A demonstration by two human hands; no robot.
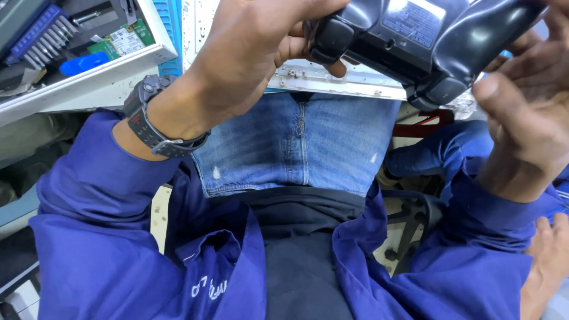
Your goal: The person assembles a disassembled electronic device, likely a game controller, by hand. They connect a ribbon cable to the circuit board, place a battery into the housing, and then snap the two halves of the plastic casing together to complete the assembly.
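Gamepad, black, underside up, shell unopened: left hand fingers clamp one grip; right hand fingers cup the other.

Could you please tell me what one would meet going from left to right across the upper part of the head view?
Blue screwdriver bit set → green circuit board in the grey tray → black wristwatch → left hand → black game controller → right hand.
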